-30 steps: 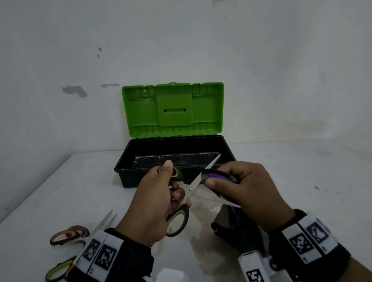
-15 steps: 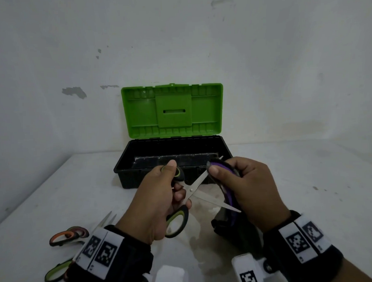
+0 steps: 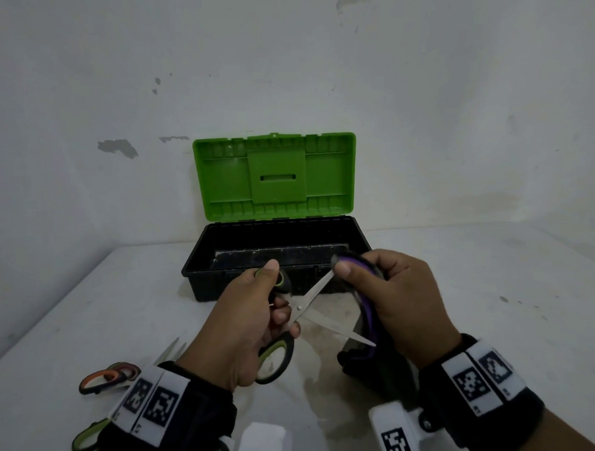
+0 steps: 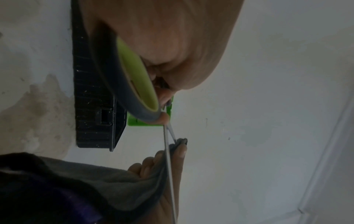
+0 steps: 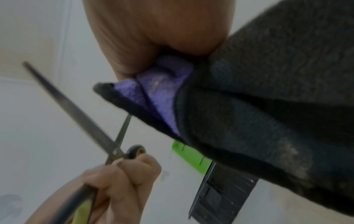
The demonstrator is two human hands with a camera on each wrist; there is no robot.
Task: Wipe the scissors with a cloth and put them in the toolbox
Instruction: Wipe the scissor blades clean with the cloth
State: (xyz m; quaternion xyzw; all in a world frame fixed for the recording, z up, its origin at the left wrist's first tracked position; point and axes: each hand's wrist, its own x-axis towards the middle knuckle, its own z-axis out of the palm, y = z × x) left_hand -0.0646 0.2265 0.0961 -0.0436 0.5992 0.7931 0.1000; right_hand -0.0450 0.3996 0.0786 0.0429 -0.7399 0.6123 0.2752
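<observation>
Wiping scissors (image 3: 305,309) over worktop (image 3: 494,302), before open toolbox (image 3: 359,236).
Left hand (image 3: 239,328) gripping handles, blades spread; right hand (image 3: 400,302) pinching cloth (image 3: 368,320) at upper blade tip. Next, probably: lower blade, close, then box.

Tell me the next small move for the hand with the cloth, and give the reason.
Probably draw the cloth down along the upper blade toward the pivot. The right hand pinches it around that blade's tip, while the left hand holds the green-handled scissors spread open before the open toolbox. The lower blade lies bare, so wiping seems unfinished.
</observation>
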